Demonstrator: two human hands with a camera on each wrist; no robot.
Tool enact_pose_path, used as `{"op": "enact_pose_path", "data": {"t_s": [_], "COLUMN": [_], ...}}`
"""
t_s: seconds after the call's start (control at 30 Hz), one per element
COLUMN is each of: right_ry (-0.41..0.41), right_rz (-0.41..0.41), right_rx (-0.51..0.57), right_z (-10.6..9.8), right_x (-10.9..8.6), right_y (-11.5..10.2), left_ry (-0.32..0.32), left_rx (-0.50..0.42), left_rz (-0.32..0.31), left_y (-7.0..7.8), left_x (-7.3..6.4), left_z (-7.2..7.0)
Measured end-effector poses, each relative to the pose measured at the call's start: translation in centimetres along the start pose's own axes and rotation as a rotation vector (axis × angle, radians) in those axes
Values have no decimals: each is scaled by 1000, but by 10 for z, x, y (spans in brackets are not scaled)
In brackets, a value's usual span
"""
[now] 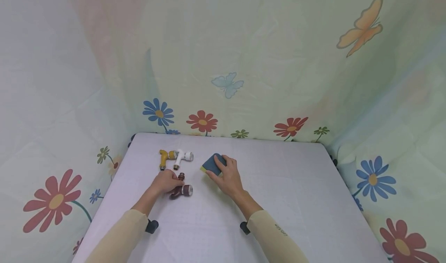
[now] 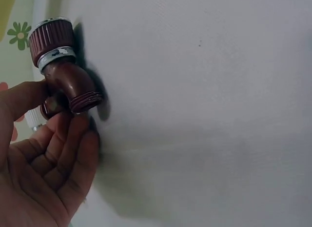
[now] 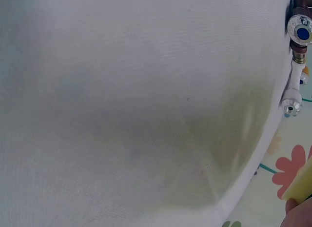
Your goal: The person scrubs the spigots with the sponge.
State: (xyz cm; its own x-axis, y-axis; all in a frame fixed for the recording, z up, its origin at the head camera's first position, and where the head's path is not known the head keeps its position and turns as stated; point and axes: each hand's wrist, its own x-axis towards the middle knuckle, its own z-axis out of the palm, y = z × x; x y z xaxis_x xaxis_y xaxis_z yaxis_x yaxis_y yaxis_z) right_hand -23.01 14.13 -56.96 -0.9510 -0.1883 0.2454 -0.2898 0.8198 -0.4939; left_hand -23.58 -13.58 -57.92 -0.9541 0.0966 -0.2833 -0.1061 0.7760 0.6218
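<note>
Between thumb and fingers my left hand [image 1: 167, 181] pinches a dark brown tap [image 1: 178, 192] with a ribbed knob. Seen from the left wrist, the brown tap [image 2: 72, 80] has its curved spout toward the camera and the left hand [image 2: 48, 163] grips it near the inlet side. My right hand [image 1: 228, 176] holds a sponge [image 1: 213, 164], blue on top and yellow beneath, above the table. Only an edge of the sponge [image 3: 301, 182] and a bit of the right hand [image 3: 298, 215] show in the right wrist view.
A yellow tap [image 1: 163, 158] and a white tap [image 1: 180, 157] lie side by side toward the back left of the white-covered table [image 1: 278, 185]. A flowered curtain [image 1: 265, 62] hangs behind the table and along both sides.
</note>
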Motion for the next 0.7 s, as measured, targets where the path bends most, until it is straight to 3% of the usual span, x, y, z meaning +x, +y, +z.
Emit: {"op": "enact_pose_path", "data": {"t_s": [0.1, 0.23, 0.53, 0.7], "right_ry": [8, 20, 6, -15], "right_rz": [1, 3, 6, 19], "right_rx": [18, 23, 36, 48], "right_z": [-1, -1, 1, 1], "right_x": [0, 0, 0, -1], "right_y": [1, 2, 1, 0], "left_ry": [0, 58, 247, 266], "left_rx": [34, 61, 126, 220], "left_rz": [-38, -62, 90, 133], "left_y": [4, 10, 24, 31], "left_x": [0, 3, 13, 19], "left_z": [-3, -6, 2, 5]}}
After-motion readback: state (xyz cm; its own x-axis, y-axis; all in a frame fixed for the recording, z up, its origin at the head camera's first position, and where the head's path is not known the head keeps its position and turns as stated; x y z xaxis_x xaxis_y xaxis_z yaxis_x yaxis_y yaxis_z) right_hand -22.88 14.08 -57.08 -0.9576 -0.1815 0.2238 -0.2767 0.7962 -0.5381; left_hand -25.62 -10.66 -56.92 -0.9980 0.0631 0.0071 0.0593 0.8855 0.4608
